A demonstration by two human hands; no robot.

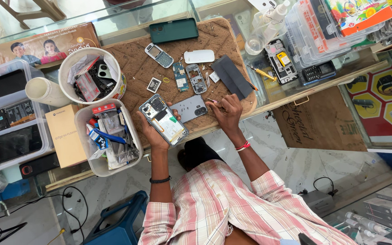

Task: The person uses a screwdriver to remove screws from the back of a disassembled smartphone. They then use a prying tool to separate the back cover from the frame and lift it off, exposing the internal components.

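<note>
Head view, looking down on a person in a pink plaid shirt (232, 204) at a repair bench. Left hand (153, 131) is wrapped round an opened phone (163, 120), back cover off, board and battery showing; fingers closed on its edges, holding it tilted just over the near edge of the brown mat (137, 68). Black band on that wrist. Right hand (225, 111) rests on the mat w/ fingertips pinched together on smth thin, prob. a small tool or screwdriver (213, 100), but it's too small to tell for sure. Red thread on that wrist. The two hands sit apart, w/ a grey back cover (189, 108) lying flat between them, touching the mat.

Farther up the mat: a small keypad phone (159, 55), two bare circuit boards (188, 78) side by side, a white cover (199, 56), a dark grey pad (231, 76), and a green phone case (173, 30) at the far edge. A little square chip (154, 85) sits near the mat's centre.

Left of the mat: a round white tub (69, 68) full of spare parts, a clear bin (132, 131) w/ tools and packets just beside the left hand, a tan box (64, 134), and trays (5, 136) w/ dark phones. Right side: clear organiser boxes (314, 36) and another stripped handset (280, 61) on the glass counter (268, 90). A blue stool (119, 222) stands on the floor below.
</note>
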